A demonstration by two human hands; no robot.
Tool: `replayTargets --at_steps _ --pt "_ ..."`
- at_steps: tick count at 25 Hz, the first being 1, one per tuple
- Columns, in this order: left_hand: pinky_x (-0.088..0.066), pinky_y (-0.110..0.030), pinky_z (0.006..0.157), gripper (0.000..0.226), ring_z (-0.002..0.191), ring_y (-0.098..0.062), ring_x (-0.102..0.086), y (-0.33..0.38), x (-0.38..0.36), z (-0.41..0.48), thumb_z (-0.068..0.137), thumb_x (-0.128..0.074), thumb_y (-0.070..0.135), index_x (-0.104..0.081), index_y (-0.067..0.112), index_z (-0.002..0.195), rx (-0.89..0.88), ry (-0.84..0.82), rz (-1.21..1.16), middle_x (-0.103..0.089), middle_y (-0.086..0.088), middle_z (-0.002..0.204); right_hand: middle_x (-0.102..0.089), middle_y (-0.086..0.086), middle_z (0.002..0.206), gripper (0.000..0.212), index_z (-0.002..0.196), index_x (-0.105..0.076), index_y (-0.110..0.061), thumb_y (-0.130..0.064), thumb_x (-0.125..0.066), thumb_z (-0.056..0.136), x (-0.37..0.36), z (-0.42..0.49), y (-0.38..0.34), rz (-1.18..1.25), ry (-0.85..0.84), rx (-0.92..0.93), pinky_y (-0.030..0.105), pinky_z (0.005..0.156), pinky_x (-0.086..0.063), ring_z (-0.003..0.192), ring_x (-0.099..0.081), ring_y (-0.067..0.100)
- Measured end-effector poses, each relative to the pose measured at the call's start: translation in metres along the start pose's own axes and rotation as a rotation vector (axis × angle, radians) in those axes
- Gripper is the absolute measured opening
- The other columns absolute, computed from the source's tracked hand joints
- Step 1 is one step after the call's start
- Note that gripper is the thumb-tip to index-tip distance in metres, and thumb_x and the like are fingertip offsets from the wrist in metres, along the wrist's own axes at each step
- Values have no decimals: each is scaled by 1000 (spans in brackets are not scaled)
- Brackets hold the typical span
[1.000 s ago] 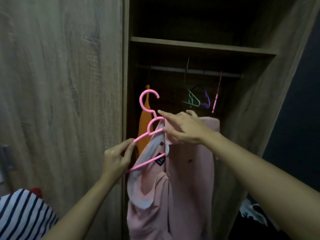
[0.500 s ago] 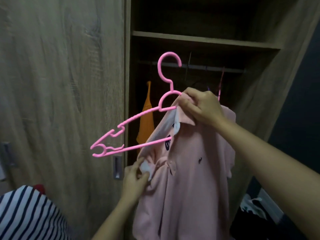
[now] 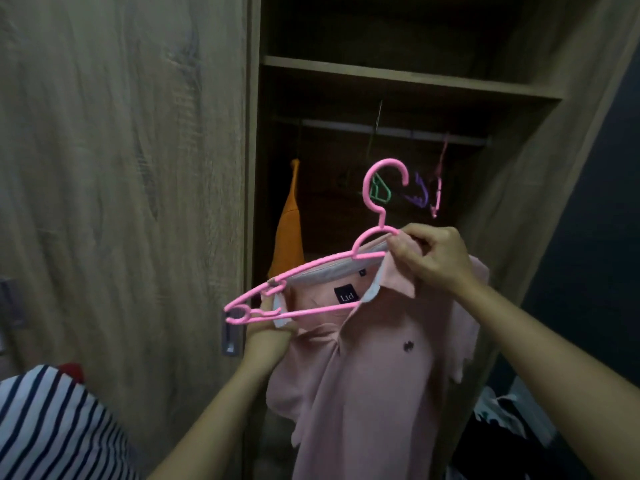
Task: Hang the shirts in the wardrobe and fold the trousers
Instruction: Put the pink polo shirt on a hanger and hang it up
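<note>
Since half a second ago the left hand point(image 3: 268, 322) has come up from the pink shirt's point(image 3: 374, 393) front to the collar's left end, fingers curled on the cloth just beside the hanger's point(image 3: 311, 267) tip. The right hand point(image 3: 429, 258) pinches collar and hanger together at the hanger's neck — the hook now sits lower, below the wardrobe point(image 3: 519, 202) rail point(image 3: 391, 130), where an orange garment point(image 3: 289, 237) hangs.

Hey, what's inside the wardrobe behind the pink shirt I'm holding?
Below the rail hang an orange garment, a green hanger, a purple hanger and a thin pink hanger. The pink shirt and right hand hide the space below them.
</note>
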State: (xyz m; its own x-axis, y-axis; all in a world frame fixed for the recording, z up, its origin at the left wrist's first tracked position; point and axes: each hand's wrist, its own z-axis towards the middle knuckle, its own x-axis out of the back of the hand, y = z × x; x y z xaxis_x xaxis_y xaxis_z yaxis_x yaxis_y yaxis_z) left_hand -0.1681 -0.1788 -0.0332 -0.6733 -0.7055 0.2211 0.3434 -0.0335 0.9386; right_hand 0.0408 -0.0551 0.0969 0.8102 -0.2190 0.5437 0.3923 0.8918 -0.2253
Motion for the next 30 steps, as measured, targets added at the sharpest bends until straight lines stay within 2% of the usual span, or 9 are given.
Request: replayTargets --at_steps 2,5,10,15,18,21,23,27,30 --pt "-53 -51 77 35 80 -26 -58 1 11 -1 74 -66 11 -55 30 102 -36 -102 -29 -62 -16 99 -56 -4 54 41 74 -72 -20 -56 -52 75 6 -8 13 -74 73 -72 28 50 -39 52 -51 14" --pt "-54 -38 84 62 103 -16 -56 6 27 -5 69 -68 22 -44 33 125 -136 -316 48 -52 -2 118 -56 10 52 46 68 -70 -10 -52 -51 69 12 -20 34 -76 196 -235 32 50 -42 52 -55 26" --pt "-55 -40 86 98 114 -21 -55 10 47 4 52 -70 33 -34 31 142 -51 -430 -62 -45 0 136 -60 6 53 45 67 -73 -11 -50 -50 68 9 -42 58 -145 156 -218 28 50 -43 50 -55 22" --pt "-48 -29 70 57 85 -16 -62 33 34 7 70 -65 7 -51 18 124 -61 -139 147 -60 1 101 -68 -5 65 36 75 -74 -26 -51 -49 71 -12 -53 51 -386 -35 -24 21 49 -43 61 -67 18" --pt "-44 -38 74 68 96 -37 -58 58 -3 -10 82 -57 14 -29 8 144 -259 83 746 -44 -16 126 -70 -3 81 38 79 -65 -22 -55 -45 80 -40 -36 20 -387 -121 -178 28 60 -42 81 -66 21" --pt "-41 -34 54 71 80 -29 -62 54 -38 -40 85 -51 21 -18 17 149 -757 -206 854 -43 -12 134 -68 1 75 41 79 -64 -20 -56 -47 85 -46 -20 4 -253 -169 -293 30 61 -41 81 -64 24" --pt "-48 -32 60 55 83 -18 -60 44 -18 -36 87 -48 32 -35 26 140 -904 -327 656 -52 -3 125 -64 -1 67 42 72 -64 -22 -58 -47 84 -33 -18 9 -200 -137 -287 30 60 -40 74 -62 21" --pt "-43 -35 87 53 102 -19 -54 21 44 5 84 -46 50 -54 14 122 -731 152 454 -60 -6 115 -55 -18 54 28 57 -56 -46 -60 -45 78 -14 -17 18 -52 -76 -316 27 55 -37 58 -50 8" --pt "-44 -32 76 57 99 -20 -61 17 56 25 81 -42 60 -57 19 119 -596 14 575 -65 1 110 -58 -18 60 30 59 -57 -42 -60 -47 81 -20 -13 17 -26 -83 -240 30 57 -41 59 -53 7"
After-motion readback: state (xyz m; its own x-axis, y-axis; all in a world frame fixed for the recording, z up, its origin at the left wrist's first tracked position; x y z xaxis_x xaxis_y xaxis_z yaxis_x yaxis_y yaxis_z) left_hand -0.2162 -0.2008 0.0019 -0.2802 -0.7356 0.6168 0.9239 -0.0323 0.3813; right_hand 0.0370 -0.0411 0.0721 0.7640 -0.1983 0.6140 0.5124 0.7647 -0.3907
